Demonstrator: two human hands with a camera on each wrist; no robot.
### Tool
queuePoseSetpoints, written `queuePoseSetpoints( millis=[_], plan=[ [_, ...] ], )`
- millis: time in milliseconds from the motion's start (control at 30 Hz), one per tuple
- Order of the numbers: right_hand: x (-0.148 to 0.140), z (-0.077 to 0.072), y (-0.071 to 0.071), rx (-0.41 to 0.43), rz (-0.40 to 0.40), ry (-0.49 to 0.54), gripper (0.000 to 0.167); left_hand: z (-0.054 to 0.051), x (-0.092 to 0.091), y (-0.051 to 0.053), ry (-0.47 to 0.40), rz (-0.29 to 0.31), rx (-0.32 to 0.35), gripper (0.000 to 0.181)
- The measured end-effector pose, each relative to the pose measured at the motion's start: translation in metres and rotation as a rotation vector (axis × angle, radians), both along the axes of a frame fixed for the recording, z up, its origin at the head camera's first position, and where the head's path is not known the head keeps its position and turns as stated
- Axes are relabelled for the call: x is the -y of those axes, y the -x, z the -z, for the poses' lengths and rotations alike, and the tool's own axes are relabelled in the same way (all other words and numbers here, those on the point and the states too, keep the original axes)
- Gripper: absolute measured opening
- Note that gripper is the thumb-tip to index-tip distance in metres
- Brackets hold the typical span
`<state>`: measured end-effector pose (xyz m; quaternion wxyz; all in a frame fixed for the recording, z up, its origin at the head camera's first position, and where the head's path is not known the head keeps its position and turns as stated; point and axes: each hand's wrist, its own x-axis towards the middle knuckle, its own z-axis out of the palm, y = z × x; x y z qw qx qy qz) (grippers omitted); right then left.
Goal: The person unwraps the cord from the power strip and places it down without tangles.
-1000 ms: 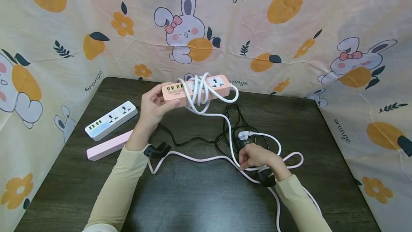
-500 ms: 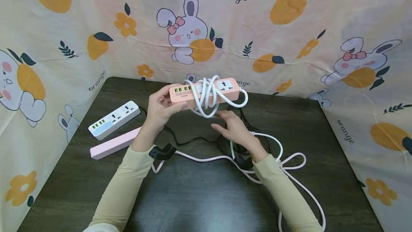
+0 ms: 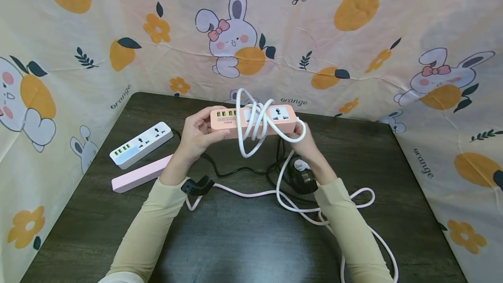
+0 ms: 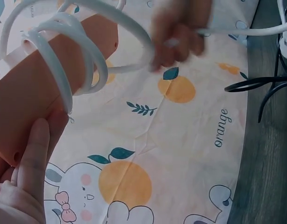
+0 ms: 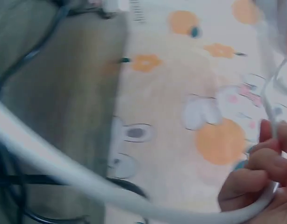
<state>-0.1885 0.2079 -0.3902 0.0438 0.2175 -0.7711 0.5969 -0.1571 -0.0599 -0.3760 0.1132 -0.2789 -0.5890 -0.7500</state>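
Observation:
My left hand (image 3: pixel 196 132) holds the left end of a peach-coloured power strip (image 3: pixel 284 129) above the table, thumb along its front. White cable (image 3: pixel 240 136) is wrapped in loose loops around the strip's middle. At the strip's right end is my right hand (image 3: pixel 308 145), partly hidden behind the strip and a cable loop. In the right wrist view, the fingers of the right hand (image 5: pixel 251 179) curl around the white cable (image 5: pixel 167 212). The left wrist view shows the right hand (image 4: pixel 181 37) blurred, with cable running out of it.
A white power strip (image 3: pixel 141 145) and a pink power strip (image 3: pixel 141 174) lie at the left of the dark table (image 3: pixel 243 243). Tangled black cable (image 3: pixel 245 169), a white plug (image 3: pixel 301 165) and pinkish-white cable (image 3: pixel 247 195) lie centre and right. A patterned cloth (image 3: pixel 298 21) hangs behind.
My right hand has risen from the cable on the table to the strip's right end. The left hand has shifted slightly right with the strip, and one cable loop now stands out wider.

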Motion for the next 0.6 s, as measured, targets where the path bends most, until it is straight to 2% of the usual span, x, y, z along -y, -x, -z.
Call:
queuePoseSetpoints(
  millis=[100,167,300,433,533,600],
  plan=[
    [-0.010,-0.016,-0.004,0.036,0.045,0.205,0.016,0.002,-0.001,0.000,0.028,0.002,0.001,0.048],
    [-0.016,-0.025,-0.008,0.032,0.033,0.313,0.019,0.003,-0.002,0.000,0.034,-0.001,0.005,0.047],
    [-0.027,-0.033,-0.019,-0.078,-0.033,0.382,0.023,0.005,-0.002,0.001,0.026,-0.018,0.011,0.047],
    [-0.038,-0.030,-0.027,-0.190,-0.191,0.286,0.012,0.006,-0.002,0.002,0.007,-0.055,0.007,0.046],
    [-0.045,-0.025,-0.029,-0.205,-0.281,0.114,0.008,0.005,-0.001,0.002,-0.012,-0.082,-0.004,0.046],
    [-0.048,-0.022,-0.028,-0.203,-0.277,-0.023,0.009,0.004,0.000,0.002,-0.024,-0.091,-0.011,0.047]
  ],
)
